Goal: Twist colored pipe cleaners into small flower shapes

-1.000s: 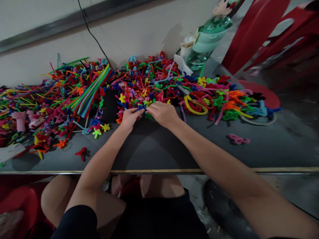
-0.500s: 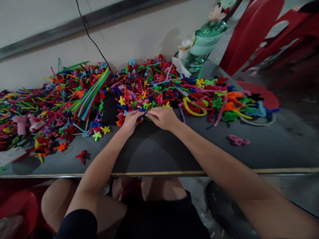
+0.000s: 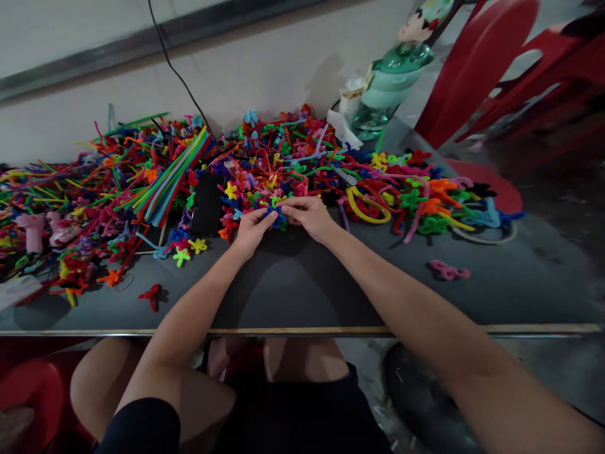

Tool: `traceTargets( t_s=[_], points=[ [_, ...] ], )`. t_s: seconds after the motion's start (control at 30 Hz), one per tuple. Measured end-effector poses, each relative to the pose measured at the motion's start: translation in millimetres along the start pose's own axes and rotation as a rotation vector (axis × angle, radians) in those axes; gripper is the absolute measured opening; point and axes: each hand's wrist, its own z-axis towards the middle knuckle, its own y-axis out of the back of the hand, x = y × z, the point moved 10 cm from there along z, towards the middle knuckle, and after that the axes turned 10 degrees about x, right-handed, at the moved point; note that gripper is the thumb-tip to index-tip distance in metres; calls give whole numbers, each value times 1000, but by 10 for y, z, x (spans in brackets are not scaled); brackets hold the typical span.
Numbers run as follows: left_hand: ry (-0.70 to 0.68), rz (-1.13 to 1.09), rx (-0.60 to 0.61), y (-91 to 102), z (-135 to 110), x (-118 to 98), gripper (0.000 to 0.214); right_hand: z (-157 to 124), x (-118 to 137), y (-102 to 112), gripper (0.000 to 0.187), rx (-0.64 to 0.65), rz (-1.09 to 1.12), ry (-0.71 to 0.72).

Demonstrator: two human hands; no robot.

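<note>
Between my two hands is a blue pipe-cleaner flower (image 3: pixel 278 218), held just above the dark table (image 3: pixel 302 284). My left hand (image 3: pixel 251 232) pinches its left side with thumb and forefinger. From the right, my right hand (image 3: pixel 309 217) has its fingertips closed on the flower's upper edge. Right behind the hands lies a heap of coloured pipe-cleaner pieces (image 3: pixel 265 170). A black phone (image 3: pixel 207 205) rests left of my left hand, and yellow-handled scissors (image 3: pixel 363 200) lie beyond my right hand.
A bundle of straight pipe cleaners (image 3: pixel 172 180) leans on the heap. A green bottle (image 3: pixel 392 88) stands at the back right, near red chairs (image 3: pixel 477 69). Single twisted pieces, one pink (image 3: pixel 449 271) and one red (image 3: pixel 152 295), lie nearer the front edge.
The blue flower now shows more fully between my hands. My right hand has risen slightly and its fingers have shifted to the flower's top. The view has moved a little.
</note>
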Motion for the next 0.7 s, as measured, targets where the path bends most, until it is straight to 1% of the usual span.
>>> traceTargets(
  t_s=[0.1,0.2,0.37,0.6,0.7],
  points=[
    [-19,8,4,-6,-8,-29,33,-9,27,-29,32,30,12,4],
    [-4,16,-6,-8,-17,-53,32,1,30,-48,33,50,-9,2],
    [12,56,-32,-11,-27,-76,33,19,-15,-34,34,27,-13,-15],
    [14,61,-40,1,-18,-26,29,6,-47,-99,37,62,-63,-34],
    [-6,80,-42,-6,-22,-66,27,0,-27,-74,38,27,-66,-8]
  ],
)
